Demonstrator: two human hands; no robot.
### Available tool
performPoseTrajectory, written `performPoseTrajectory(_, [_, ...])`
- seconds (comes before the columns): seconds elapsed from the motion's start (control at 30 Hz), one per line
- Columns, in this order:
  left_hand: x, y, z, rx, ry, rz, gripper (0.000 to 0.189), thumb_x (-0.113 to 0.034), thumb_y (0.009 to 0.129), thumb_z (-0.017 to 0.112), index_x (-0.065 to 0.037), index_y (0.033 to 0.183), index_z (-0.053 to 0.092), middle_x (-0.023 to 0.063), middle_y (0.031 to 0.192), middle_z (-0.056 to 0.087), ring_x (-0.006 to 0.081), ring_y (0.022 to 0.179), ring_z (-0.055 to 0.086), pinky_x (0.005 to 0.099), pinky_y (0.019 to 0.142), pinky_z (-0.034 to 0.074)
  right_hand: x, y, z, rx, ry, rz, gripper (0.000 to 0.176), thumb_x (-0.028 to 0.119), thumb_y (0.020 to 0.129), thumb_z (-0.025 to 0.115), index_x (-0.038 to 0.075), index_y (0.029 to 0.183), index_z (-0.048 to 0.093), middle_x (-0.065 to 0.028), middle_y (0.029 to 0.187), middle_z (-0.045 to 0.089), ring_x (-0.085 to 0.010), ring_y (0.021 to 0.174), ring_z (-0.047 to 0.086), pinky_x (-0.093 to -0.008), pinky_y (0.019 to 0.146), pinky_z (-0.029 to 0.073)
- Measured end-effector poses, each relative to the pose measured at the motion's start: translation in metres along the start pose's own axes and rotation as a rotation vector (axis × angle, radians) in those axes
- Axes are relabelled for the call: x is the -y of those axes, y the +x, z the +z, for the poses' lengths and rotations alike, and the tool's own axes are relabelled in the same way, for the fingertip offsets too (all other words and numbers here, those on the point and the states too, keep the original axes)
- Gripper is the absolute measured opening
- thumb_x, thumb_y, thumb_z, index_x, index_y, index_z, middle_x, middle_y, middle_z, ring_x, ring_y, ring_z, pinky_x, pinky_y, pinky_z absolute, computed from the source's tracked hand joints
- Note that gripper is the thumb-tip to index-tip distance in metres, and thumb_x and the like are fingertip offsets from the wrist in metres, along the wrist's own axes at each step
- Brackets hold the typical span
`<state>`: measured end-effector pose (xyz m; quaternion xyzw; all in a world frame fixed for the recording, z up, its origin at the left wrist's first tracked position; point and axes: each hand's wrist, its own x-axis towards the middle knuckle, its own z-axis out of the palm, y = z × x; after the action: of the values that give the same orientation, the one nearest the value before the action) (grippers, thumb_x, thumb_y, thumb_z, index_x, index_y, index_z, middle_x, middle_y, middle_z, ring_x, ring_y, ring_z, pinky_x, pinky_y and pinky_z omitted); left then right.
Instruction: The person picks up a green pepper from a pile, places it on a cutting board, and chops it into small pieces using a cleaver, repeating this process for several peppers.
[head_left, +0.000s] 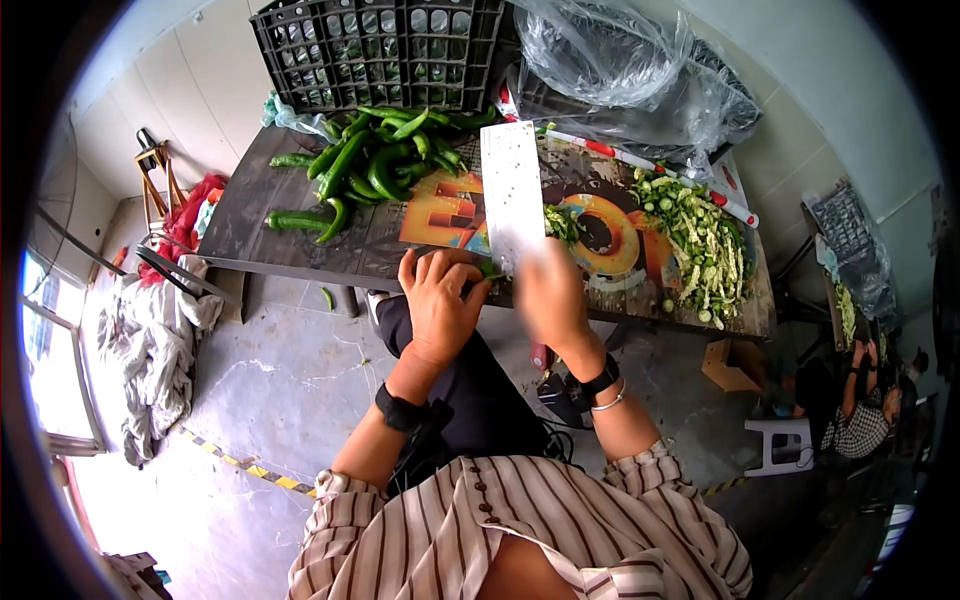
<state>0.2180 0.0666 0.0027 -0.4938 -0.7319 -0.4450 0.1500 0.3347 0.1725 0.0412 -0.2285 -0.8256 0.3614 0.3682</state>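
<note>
My right hand (552,300), blurred by motion, is closed round the handle of a broad cleaver (513,190). Its speckled pale blade points away from me over the table. My left hand (438,300) is at the table's near edge with its fingers curled; a bit of green pepper (489,268) shows beside its fingertips, left of the blade. Whole green peppers (375,165) are heaped at the back left. Chopped pepper pieces (700,245) lie spread on the right, and a smaller cut pile (563,225) is just right of the blade.
A black crate (380,55) stands behind the peppers. Clear plastic bags (610,60) cover another crate at the back right. A red and white roll (640,160) lies along the table (330,252). A stool (782,446) and another person (862,425) are at the far right.
</note>
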Motion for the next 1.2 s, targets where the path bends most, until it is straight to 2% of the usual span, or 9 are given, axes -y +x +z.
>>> performPoseTrajectory(0.03, [0.001,0.001,0.001,0.001,-0.001,0.001,0.014,-0.017,0.072,0.074,-0.013,0.08,0.064,-0.0026,0.096,0.061,0.0203,0.101,0.054,0.0482,0.106,0.026,0.0,0.001,0.001,-0.085,-0.103,-0.178,0.014,0.008,0.092,0.053,-0.004,0.096,0.046,-0.023,0.07,0.058,-0.0435,0.064,0.059,-0.0464,0.056,0.044])
performPoseTrajectory(0.13, [0.004,0.005,0.003,-0.012,0.009,0.0,0.013,-0.018,0.074,0.074,-0.013,0.08,0.064,-0.002,0.092,0.062,0.0203,0.1,0.055,0.0498,0.106,0.024,0.002,0.0,0.0,-0.049,-0.11,-0.116,0.015,0.007,0.091,0.054,-0.004,0.097,0.046,-0.0254,0.073,0.058,-0.0481,0.072,0.057,-0.0491,0.059,0.044])
performPoseTrajectory(0.27, [0.003,0.011,-0.002,0.029,0.028,-0.038,0.012,-0.018,0.075,0.073,-0.013,0.081,0.064,-0.0012,0.087,0.062,0.0204,0.098,0.056,0.0499,0.107,0.023,-0.002,-0.002,0.004,-0.062,-0.181,-0.167,0.015,0.008,0.091,0.055,-0.004,0.096,0.046,-0.0259,0.073,0.057,-0.0476,0.071,0.057,-0.0505,0.059,0.043])
performPoseTrajectory(0.33, [0.002,0.013,-0.002,0.06,0.032,-0.053,0.012,-0.018,0.075,0.073,-0.013,0.081,0.064,-0.0011,0.086,0.062,0.0203,0.098,0.056,0.0498,0.107,0.023,-0.011,-0.004,0.009,0.042,0.015,0.104,0.017,0.007,0.09,0.055,-0.005,0.098,0.047,-0.0267,0.072,0.057,-0.0478,0.07,0.057,-0.0512,0.058,0.043])
performPoseTrajectory(0.67, [0.004,0.012,0.003,0.039,0.051,-0.028,0.016,-0.02,0.075,0.074,-0.013,0.088,0.068,0.0015,0.086,0.061,0.0221,0.097,0.055,0.0437,0.103,0.027,-0.01,-0.006,0.01,-0.056,-0.135,-0.111,0.016,0.007,0.091,0.055,-0.004,0.096,0.044,-0.0252,0.069,0.055,-0.0466,0.066,0.056,-0.0497,0.055,0.043])
performPoseTrajectory(1.03, [0.005,0.012,0.004,0.023,0.041,-0.032,0.014,-0.019,0.075,0.074,-0.013,0.086,0.068,0.0004,0.083,0.059,0.022,0.095,0.056,0.0441,0.102,0.027,-0.015,-0.003,-0.005,-0.186,-0.272,-0.052,0.015,0.008,0.092,0.053,-0.005,0.098,0.047,-0.0257,0.073,0.057,-0.0465,0.068,0.056,-0.0503,0.057,0.042])
performPoseTrajectory(1.1, [0.003,0.012,0.005,0.019,0.041,-0.038,0.013,-0.018,0.075,0.074,-0.013,0.085,0.068,0.0008,0.081,0.059,0.0221,0.094,0.056,0.0446,0.102,0.028,-0.021,-0.003,-0.012,-0.197,-0.294,0.009,0.016,0.008,0.092,0.053,-0.006,0.098,0.047,-0.0256,0.072,0.056,-0.0461,0.067,0.056,-0.0497,0.057,0.042])
performPoseTrajectory(1.13, [0.004,0.013,0.006,0.014,0.034,-0.036,0.013,-0.018,0.075,0.074,-0.013,0.085,0.068,0.0008,0.081,0.059,0.0221,0.094,0.056,0.0446,0.102,0.028,-0.025,-0.003,-0.015,-0.172,-0.164,0.138,0.016,0.008,0.092,0.053,-0.005,0.097,0.046,-0.0251,0.071,0.055,-0.0456,0.066,0.055,-0.0492,0.056,0.041])
performPoseTrajectory(1.2, [0.007,0.012,0.009,0.022,0.025,-0.044,0.013,-0.019,0.074,0.074,-0.015,0.084,0.068,-0.0009,0.084,0.06,0.0206,0.096,0.056,0.0475,0.104,0.025,-0.033,-0.007,-0.018,-0.169,-0.134,0.147,0.016,0.009,0.092,0.053,-0.005,0.095,0.046,-0.0249,0.07,0.055,-0.0454,0.066,0.055,-0.0491,0.056,0.041])
